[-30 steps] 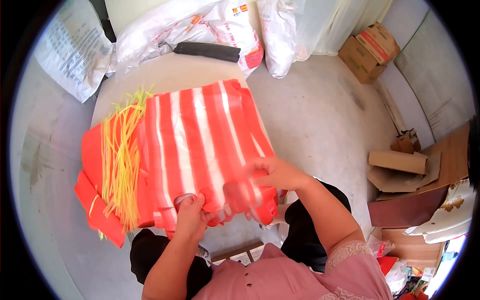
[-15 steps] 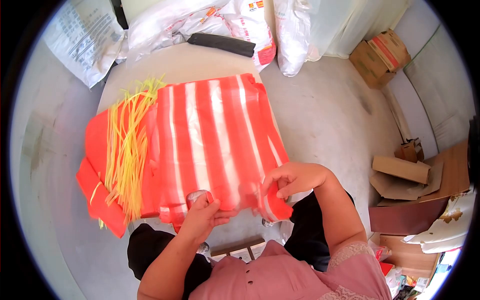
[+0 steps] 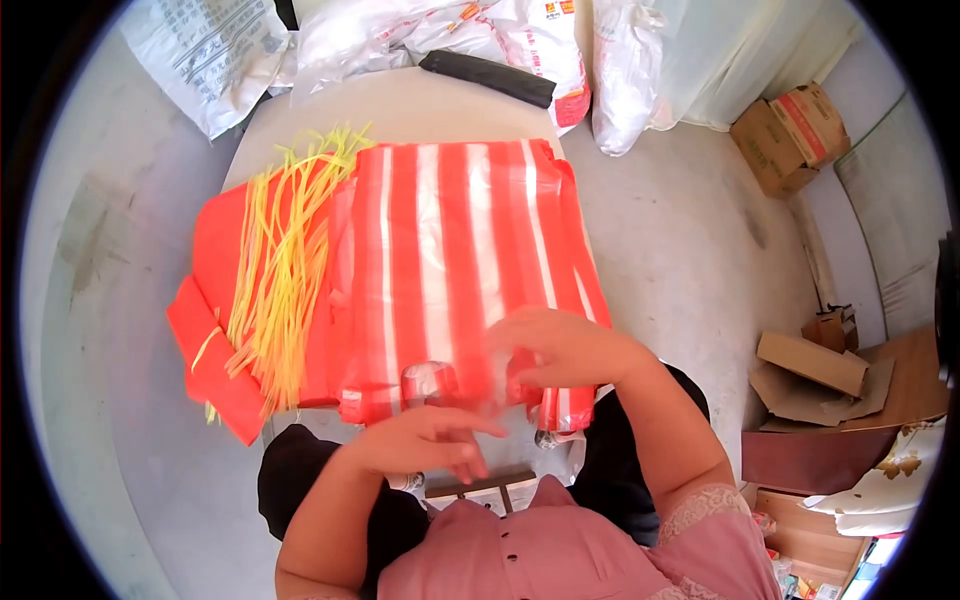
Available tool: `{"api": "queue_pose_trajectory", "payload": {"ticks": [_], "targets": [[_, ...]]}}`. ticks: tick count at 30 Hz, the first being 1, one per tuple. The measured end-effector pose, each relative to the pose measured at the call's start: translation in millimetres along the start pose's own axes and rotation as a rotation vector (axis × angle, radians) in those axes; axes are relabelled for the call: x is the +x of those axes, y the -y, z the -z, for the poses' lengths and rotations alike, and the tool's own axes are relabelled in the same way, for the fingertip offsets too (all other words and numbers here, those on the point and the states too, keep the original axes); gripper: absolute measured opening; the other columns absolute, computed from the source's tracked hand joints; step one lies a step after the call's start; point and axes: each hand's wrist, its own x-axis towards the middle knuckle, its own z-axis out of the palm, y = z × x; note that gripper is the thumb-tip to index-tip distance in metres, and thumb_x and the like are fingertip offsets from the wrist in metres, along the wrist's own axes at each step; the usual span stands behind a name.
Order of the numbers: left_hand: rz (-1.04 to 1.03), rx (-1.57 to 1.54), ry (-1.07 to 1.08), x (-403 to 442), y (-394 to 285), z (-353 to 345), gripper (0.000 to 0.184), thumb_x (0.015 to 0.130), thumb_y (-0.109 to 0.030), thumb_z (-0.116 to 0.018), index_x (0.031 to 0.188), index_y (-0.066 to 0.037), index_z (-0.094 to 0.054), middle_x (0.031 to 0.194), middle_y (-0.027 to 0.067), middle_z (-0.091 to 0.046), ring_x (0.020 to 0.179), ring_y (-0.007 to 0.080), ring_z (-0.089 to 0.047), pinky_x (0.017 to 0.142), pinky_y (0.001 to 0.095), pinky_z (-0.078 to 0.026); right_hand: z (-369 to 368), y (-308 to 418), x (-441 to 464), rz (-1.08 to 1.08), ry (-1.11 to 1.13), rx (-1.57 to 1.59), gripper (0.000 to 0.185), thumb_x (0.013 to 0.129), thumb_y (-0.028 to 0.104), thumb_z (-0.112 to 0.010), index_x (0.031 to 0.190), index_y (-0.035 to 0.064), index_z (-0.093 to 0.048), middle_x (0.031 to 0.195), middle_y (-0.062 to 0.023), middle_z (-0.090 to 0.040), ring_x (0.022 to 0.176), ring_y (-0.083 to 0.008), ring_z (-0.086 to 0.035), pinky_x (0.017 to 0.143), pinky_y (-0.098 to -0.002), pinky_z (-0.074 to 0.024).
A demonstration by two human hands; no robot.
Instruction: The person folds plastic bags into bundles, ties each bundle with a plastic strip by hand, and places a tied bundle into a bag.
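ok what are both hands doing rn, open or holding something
Left hand: open, nothing visibly held.
Right hand: over the striped plastic, fingertips blurred; cannot tell if holding.

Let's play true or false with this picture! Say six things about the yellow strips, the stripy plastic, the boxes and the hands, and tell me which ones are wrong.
1. The yellow strips lie left of the striped plastic. True.
2. The striped plastic is blue and white. False: it is red and white.
3. A black bundle lies near the far end of the table. True.
4. The left hand holds the black bundle. False: the left hand looks empty, near the striped plastic.
5. The right hand is close to the striped plastic. True.
6. The stacked boxes stand on the table. False: the stacked boxes stand on the floor.
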Motion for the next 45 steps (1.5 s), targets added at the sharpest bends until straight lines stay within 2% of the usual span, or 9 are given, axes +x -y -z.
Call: {"api": "queue_pose_trajectory", "payload": {"ticks": [2, 6, 9, 21, 25, 28, 34, 39, 45], "targets": [[-0.109, -0.021, -0.114, -21.9, -4.0, 19.0, 0.036, 0.106, -0.021, -0.061, 0.136, -0.001, -0.061, 0.099, 0.0108, -0.074, 0.086, 0.0167, -0.072, 0.078, 0.0278, -0.057, -12.2, 11.8, 11.5, 0.025, 0.038, -0.07, 0.055, 0.082, 0.018, -0.084, 0.132, 0.0064, -0.064, 0.135, -0.0137, -0.061, 0.129, -0.0316, -0.055, 0.109, -0.041, -0.0473], [-0.505, -0.408, -0.987, -35.0, 24.8, 68.5, 0.016, 0.108, -0.018, -0.059, 0.113, -0.005, -0.065, 0.094, 0.0039, -0.07, 0.077, 0.0099, -0.062, 0.07, 0.024, -0.051, -33.3, 11.6, 21.5, 0.094, 0.07, -0.308, 0.067, 0.073, 0.022, -0.089, 0.132, 0.0042, -0.062, 0.138, -0.0131, -0.058, 0.131, -0.0316, -0.052, 0.109, -0.0411, -0.0468], [-0.371, -0.3, -1.201, -45.3, 30.4, 75.9, 0.018, 0.108, -0.016, -0.058, 0.12, -0.005, -0.065, 0.103, 0.0024, -0.069, 0.081, 0.0087, -0.059, 0.073, 0.0237, -0.049, -41.5, 7.3, 26.3, 0.101, 0.083, -0.401, 0.069, 0.07, 0.022, -0.089, 0.13, 0.0024, -0.062, 0.135, -0.0134, -0.059, 0.13, -0.0318, -0.053, 0.108, -0.0412, -0.0477], [-0.234, 0.266, -1.183, -30.4, 30.6, 51.7, 0.045, 0.097, -0.01, -0.07, 0.139, -0.003, -0.056, 0.102, 0.003, -0.065, 0.088, 0.0123, -0.06, 0.078, 0.0287, -0.051, -24.0, 11.2, 27.0, -0.009, 0.093, -0.175, 0.034, 0.095, 0.01, -0.07, 0.129, 0.0079, -0.069, 0.14, -0.0092, -0.061, 0.131, -0.032, -0.053, 0.107, -0.0425, -0.0494], [-0.296, 0.519, -1.194, -26.6, 43.6, 67.8, 0.051, 0.098, -0.012, -0.07, 0.144, -0.002, -0.053, 0.111, 0.006, -0.063, 0.085, 0.0101, -0.057, 0.071, 0.0253, -0.05, -25.3, 8.9, 27.6, 0.008, 0.107, -0.177, 0.034, 0.095, 0.01, -0.069, 0.13, 0.0076, -0.069, 0.142, -0.0101, -0.06, 0.132, -0.0328, -0.053, 0.107, -0.0422, -0.0492], [-0.347, 0.678, -1.275, -18.1, 43.7, 73.4, 0.051, 0.088, -0.015, -0.078, 0.131, 0.004, -0.061, 0.112, 0.0157, -0.063, 0.1, 0.0256, -0.062, 0.088, 0.0375, -0.051, -23.4, 11.5, 28.2, 0.007, 0.123, -0.208, 0.037, 0.094, 0.011, -0.071, 0.13, 0.0078, -0.069, 0.143, -0.0101, -0.06, 0.132, -0.0331, -0.053, 0.107, -0.0423, -0.0495], [-0.252, 0.86, -1.279, -10.4, 35.2, 73.1, 0.05, 0.083, -0.022, -0.082, 0.12, 0.006, -0.063, 0.12, 0.0206, -0.06, 0.115, 0.0374, -0.057, 0.099, 0.0444, -0.047, -26.7, 19.5, 29.7, -0.017, 0.122, -0.272, 0.059, 0.08, 0.016, -0.082, 0.136, 0.0071, -0.063, 0.142, -0.011, -0.058, 0.129, -0.0331, -0.053, 0.106, -0.0419, -0.0492], [-0.447, 0.935, -1.269, -3.7, 29.8, 73.5, 0.042, 0.09, -0.022, -0.077, 0.121, 0.002, -0.064, 0.126, 0.0164, -0.062, 0.12, 0.0317, -0.056, 0.104, 0.0419, -0.044, -39.1, 15.4, 30.1, 0.045, 0.038, -0.397, 0.068, 0.073, 0.02, -0.086, 0.135, 0.0055, -0.062, 0.136, -0.012, -0.06, 0.125, -0.0314, -0.057, 0.106, -0.0406, -0.0498], [-0.479, 0.871, -1.225, -5.8, 19.9, 70.5, 0.034, 0.099, -0.025, -0.066, 0.119, 0.002, -0.064, 0.126, 0.0161, -0.064, 0.122, 0.0332, -0.055, 0.107, 0.0422, -0.043, -48.1, 10.6, 32.0, 0.022, 0.003, -0.44, 0.053, 0.084, 0.018, -0.079, 0.134, 0.0082, -0.064, 0.134, -0.01, -0.063, 0.124, -0.0296, -0.059, 0.104, -0.0402, -0.0513]]}}
